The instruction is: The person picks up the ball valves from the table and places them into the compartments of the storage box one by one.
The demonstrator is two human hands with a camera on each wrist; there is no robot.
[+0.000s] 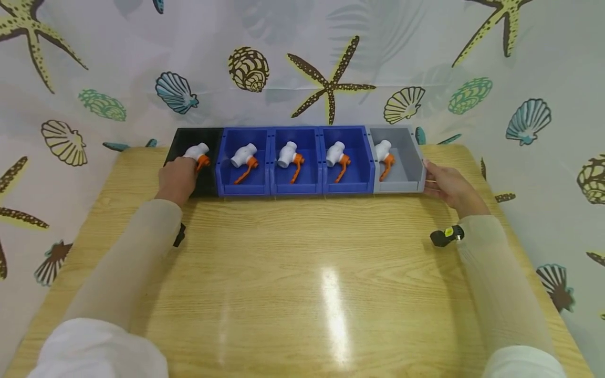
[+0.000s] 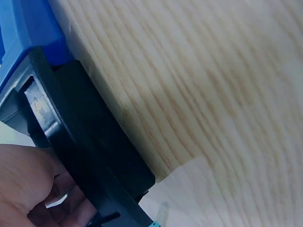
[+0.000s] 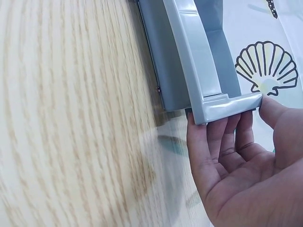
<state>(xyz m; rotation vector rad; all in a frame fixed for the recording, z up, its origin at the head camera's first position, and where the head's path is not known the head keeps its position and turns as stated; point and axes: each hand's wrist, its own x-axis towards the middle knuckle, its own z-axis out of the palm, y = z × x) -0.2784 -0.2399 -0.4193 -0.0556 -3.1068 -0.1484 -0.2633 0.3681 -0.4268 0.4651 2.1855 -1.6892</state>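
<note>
My left hand point(image 1: 177, 179) reaches into the black bin point(image 1: 211, 137) and grips a white ball valve point(image 1: 197, 150) with an orange lever. The hand covers part of the valve. In the left wrist view, the curled fingers point(image 2: 71, 205) lie behind the black front lip. At the other end, my right hand point(image 1: 451, 186) presses its fingertips against the outer side of the grey bin point(image 1: 410, 152). The right wrist view shows the thumb point(image 3: 272, 111) at that bin's rim and the fingers spread along the wall. Inside the grey bin lies another ball valve point(image 1: 384, 151).
Three blue bins stand side by side between the black and grey ones, holding one valve each: left point(image 1: 243, 156), middle point(image 1: 287, 155) and right point(image 1: 336, 153). The row sits along the back of the wooden table point(image 1: 283, 262), before a shell-patterned cloth point(image 1: 208, 31).
</note>
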